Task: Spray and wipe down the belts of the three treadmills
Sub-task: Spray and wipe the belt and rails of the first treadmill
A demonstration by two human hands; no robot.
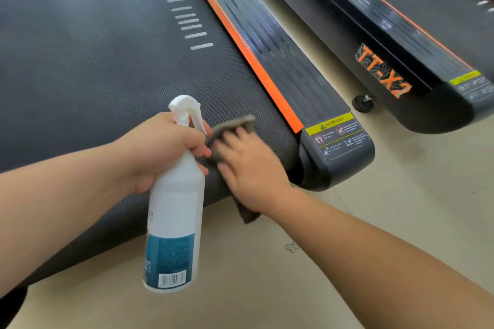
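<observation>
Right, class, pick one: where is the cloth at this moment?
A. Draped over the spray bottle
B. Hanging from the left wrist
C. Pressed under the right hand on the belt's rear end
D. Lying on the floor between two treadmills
C: the right hand lies flat on the cloth near the belt's rear edge, while the left hand holds the spray bottle.
</observation>
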